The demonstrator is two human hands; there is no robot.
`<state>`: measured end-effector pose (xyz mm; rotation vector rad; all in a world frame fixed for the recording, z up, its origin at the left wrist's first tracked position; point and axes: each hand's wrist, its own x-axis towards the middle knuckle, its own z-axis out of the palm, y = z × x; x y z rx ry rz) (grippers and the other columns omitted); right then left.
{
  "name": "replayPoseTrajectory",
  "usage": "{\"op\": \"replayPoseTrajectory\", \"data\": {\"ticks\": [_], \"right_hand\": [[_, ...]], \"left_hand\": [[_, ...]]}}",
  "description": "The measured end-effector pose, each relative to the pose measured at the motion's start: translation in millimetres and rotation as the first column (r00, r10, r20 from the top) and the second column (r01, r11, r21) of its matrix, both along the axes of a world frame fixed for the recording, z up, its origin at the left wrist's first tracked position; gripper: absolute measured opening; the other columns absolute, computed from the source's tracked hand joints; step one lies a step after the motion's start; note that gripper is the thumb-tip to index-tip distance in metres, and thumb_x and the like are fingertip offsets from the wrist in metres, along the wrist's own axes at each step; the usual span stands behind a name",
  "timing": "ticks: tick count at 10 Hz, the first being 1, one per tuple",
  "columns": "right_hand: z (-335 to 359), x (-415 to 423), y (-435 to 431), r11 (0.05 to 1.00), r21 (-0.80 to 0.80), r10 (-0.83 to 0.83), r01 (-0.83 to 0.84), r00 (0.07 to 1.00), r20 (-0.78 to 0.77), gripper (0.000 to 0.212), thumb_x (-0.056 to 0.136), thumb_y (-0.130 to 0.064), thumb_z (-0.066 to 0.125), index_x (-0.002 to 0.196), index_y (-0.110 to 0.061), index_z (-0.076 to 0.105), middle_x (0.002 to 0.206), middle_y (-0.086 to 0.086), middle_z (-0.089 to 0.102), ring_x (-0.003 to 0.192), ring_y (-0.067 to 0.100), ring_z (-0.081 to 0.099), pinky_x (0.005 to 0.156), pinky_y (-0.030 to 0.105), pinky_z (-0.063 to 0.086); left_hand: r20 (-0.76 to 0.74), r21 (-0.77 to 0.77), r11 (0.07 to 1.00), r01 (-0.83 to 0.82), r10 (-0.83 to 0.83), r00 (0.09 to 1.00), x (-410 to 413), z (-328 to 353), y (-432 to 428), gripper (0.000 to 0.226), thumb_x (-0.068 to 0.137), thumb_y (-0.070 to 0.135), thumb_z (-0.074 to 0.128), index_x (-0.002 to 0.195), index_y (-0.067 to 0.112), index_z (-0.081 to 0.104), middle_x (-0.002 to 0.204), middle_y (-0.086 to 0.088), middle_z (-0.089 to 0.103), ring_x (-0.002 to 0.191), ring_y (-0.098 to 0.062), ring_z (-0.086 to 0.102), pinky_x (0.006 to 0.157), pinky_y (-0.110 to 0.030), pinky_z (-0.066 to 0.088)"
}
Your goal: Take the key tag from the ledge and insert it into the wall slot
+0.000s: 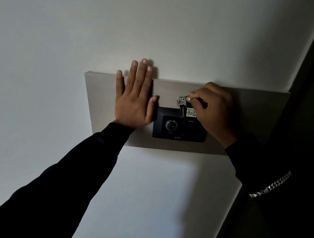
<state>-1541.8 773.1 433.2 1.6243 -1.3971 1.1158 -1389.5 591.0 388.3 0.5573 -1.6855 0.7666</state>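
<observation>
Left hand [133,96] lies spread flat beside the black panel [179,127], bracing; right hand [212,110] pinches the key tag [191,113] above its slot.

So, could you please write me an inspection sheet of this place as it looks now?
Surface: pale grey rectangular wall panel on a white wall.
Job's things: small white key tag marked 402 with silver metal keys on a ring, held at the black plastic switch plate; slot itself hidden.
Clutter: nothing seen.
Grippers: left hand flat and open on the panel; right hand pinching the key ring.
Cables: nothing seen.
Surroundings: dim light; black sleeves; silver chain bracelet over the right sleeve.
</observation>
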Motion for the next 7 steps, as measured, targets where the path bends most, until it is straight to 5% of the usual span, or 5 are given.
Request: {"op": "replayPoseTrajectory", "data": {"ticks": [2, 3, 4, 5, 7], "right_hand": [[-11.3, 5.9, 6.1, 0.998, 0.038, -0.04, 0.042, 0.998, -0.051, 0.013, 0.082, 0.002, 0.061, 0.07, -0.001, 0.064, 0.072, 0.014, 0.063, 0.069, 0.027, 0.058, 0.062, 0.033, 0.046], [-7.2, 4.8, 10.1, 0.992, 0.094, -0.081, 0.088, 0.994, -0.075, 0.014, 0.084, -0.003, 0.057, 0.071, -0.003, 0.063, 0.075, 0.012, 0.063, 0.071, 0.026, 0.057, 0.06, 0.039, 0.049], [-13.8, 4.9, 16.2, 0.982, 0.154, -0.1, 0.107, 0.994, -0.052, 0.012, 0.083, -0.002, 0.057, 0.088, -0.005, 0.067, 0.084, 0.011, 0.064, 0.077, 0.026, 0.059, 0.066, 0.04, 0.053], [-21.6, 6.2, 24.1, 0.977, 0.2, -0.077, 0.075, 0.997, 0.003, 0.029, 0.082, -0.006, 0.059, 0.11, -0.009, 0.065, 0.106, 0.009, 0.067, 0.097, 0.027, 0.063, 0.088, 0.035, 0.054], [7.5, 17.7, 65.5, 0.944, 0.305, -0.125, 0.122, 0.992, -0.01, 0.035, 0.077, -0.026, 0.067, 0.112, -0.021, 0.064, 0.115, -0.001, 0.068, 0.112, 0.02, 0.059, 0.097, 0.043, 0.045]], "left_hand": [[0.023, 0.023, 1.0, 0.012, -0.013, 1.0, 2.7, -0.1, 0.4, 0.068, 0.097, 0.042, 0.029, 0.155, 0.005, 0.023, 0.164, -0.016, 0.027, 0.156, -0.031, 0.014, 0.126, -0.056, 0.009], [0.063, 0.077, 0.997, 0.009, -0.014, 0.998, 6.0, 2.5, 7.2, 0.068, 0.098, 0.042, 0.029, 0.154, 0.004, 0.024, 0.164, -0.018, 0.027, 0.156, -0.032, 0.013, 0.126, -0.057, 0.009], [0.104, 0.195, 0.98, 0.049, -0.07, 0.992, 10.8, 7.7, 21.9, 0.069, 0.098, 0.042, 0.029, 0.155, 0.003, 0.022, 0.165, -0.018, 0.023, 0.156, -0.033, 0.013, 0.126, -0.06, 0.009], [0.15, 0.245, 0.962, 0.118, -0.158, 0.976, 13.8, 14.5, 30.5, 0.067, 0.099, 0.042, 0.03, 0.155, 0.005, 0.024, 0.165, -0.016, 0.023, 0.156, -0.031, 0.013, 0.127, -0.059, 0.011], [0.131, 0.354, 0.908, 0.224, -0.285, 0.95, 20.8, 68.3, 37.2, 0.07, 0.096, 0.042, 0.027, 0.155, 0.005, 0.021, 0.166, -0.015, 0.017, 0.156, -0.029, 0.009, 0.129, -0.052, 0.013]]}}
